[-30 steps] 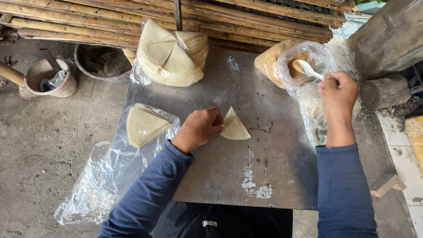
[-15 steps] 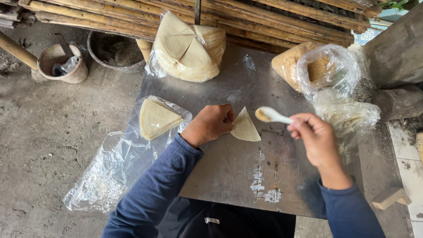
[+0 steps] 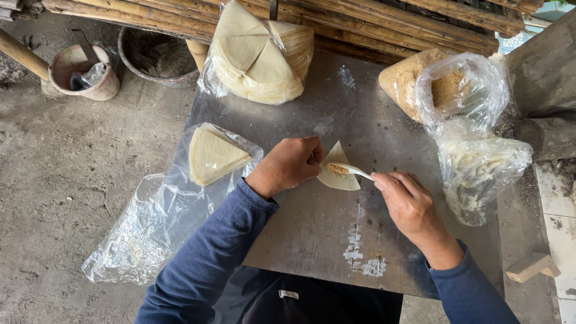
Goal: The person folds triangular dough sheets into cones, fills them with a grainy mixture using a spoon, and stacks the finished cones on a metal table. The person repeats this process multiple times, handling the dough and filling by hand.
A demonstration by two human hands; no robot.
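A pale, wedge-shaped pastry wrapper point(image 3: 339, 174) is seen lying flat on a grey, scuffed metal sheet point(image 3: 312, 228) that serves as the work surface, near its middle. The wrapper's left edge is pinned down by the left hand point(image 3: 288, 165), whose fingers are curled together and pressed onto it. A small white plastic spoon point(image 3: 354, 171) is pinched by its handle in the closed fingers of the right hand point(image 3: 408, 204), and its bowl, loaded with brown crumbly filling, is held just over the wrapper's centre. Both forearms are covered by dark blue sleeves. To the left of the left hand, a small stack of cream wedge-shaped wrappers point(image 3: 213, 156) is seen resting on a crumpled clear plastic bag point(image 3: 138, 234) that hangs over the sheet's edge. At the far side of the sheet, a large stack of the same wrappers in clear plastic point(image 3: 261, 57) is placed, and to the right an open clear bag of brown crumbs point(image 3: 441, 87) is seen, with another crumpled bag point(image 3: 480, 174) just below it.
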